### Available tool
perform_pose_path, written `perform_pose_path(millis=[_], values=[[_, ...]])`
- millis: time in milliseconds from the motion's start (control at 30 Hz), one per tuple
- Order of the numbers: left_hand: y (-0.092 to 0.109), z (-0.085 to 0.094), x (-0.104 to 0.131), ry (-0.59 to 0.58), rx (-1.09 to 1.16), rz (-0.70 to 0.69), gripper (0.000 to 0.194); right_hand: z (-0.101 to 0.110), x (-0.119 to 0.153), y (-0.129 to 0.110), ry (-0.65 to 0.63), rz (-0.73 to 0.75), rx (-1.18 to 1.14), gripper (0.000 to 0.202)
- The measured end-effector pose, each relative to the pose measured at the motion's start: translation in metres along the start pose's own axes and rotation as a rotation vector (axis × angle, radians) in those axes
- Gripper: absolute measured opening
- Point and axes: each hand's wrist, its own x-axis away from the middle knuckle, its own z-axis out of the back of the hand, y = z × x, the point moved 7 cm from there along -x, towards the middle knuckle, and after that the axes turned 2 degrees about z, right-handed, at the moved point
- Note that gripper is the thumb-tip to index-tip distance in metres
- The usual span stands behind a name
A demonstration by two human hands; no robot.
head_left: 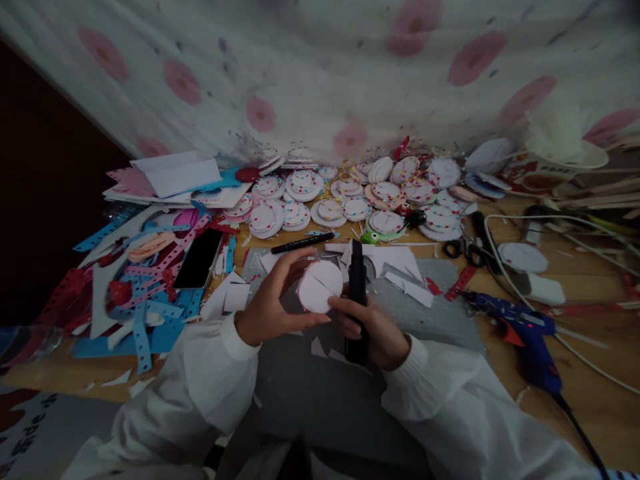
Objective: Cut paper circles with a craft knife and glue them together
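Note:
A round white paper disc [319,287], with a line running from its middle towards the edge, is held above the grey mat. My left hand [277,293] curves round its left side, fingers above and thumb below. Upright in the grip of my right hand [373,327] is a long black tool, by its look a utility knife [356,287]. The right thumb touches the disc's lower right edge. White paper offcuts [410,287] lie on the cutting mat [425,333] around and under the hands. Just beyond them rests a black marker [303,243].
Layered paper discs trimmed with coloured dots [305,183] crowd the back. Coloured paper scraps [145,293] and a phone [199,259] lie left. On the right are scissors [465,252], a blue glue gun [525,327] and its looping white cable [500,267].

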Motion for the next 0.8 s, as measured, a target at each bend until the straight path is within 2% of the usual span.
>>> perform_pose_path(millis=[67,167,233,300,367,433,500,567,633,733,800], values=[[-0.005,-0.004,0.000,0.059,0.156,-0.029,0.091,-0.005,0.001,0.005,-0.043,-0.026,-0.046,0.041],[-0.013,-0.016,0.000,0.064,0.254,-0.051,0.094,-0.015,0.004,0.015,-0.121,-0.092,-0.057,0.041],[-0.022,-0.018,0.000,0.079,0.295,0.014,0.088,-0.012,0.004,0.014,-0.070,-0.067,-0.005,0.037],[-0.034,-0.017,0.001,0.085,0.375,0.137,0.078,0.000,0.004,0.001,0.060,0.054,0.097,0.037],[-0.046,-0.018,0.004,0.050,0.510,0.250,0.069,0.013,0.007,-0.021,0.172,0.238,0.235,0.039],[-0.053,-0.022,0.008,-0.021,0.614,0.316,0.063,0.020,0.012,-0.045,0.209,0.445,0.450,0.039],[-0.054,-0.028,0.012,-0.093,0.648,0.339,0.061,0.018,0.019,-0.061,0.224,0.627,0.780,0.035],[-0.052,-0.032,0.016,-0.157,0.601,0.356,0.060,0.008,0.026,-0.066,0.199,0.755,1.117,0.029],[-0.049,-0.030,0.016,-0.165,0.421,0.345,0.062,-0.006,0.030,-0.062,0.116,0.859,1.365,0.025],[-0.041,-0.016,0.012,-0.077,0.071,0.248,0.063,-0.022,0.034,-0.052,-0.024,0.942,1.539,0.024],[-0.036,-0.012,0.009,-0.053,-0.036,0.183,0.061,-0.026,0.033,-0.048,-0.057,0.948,1.584,0.026]])
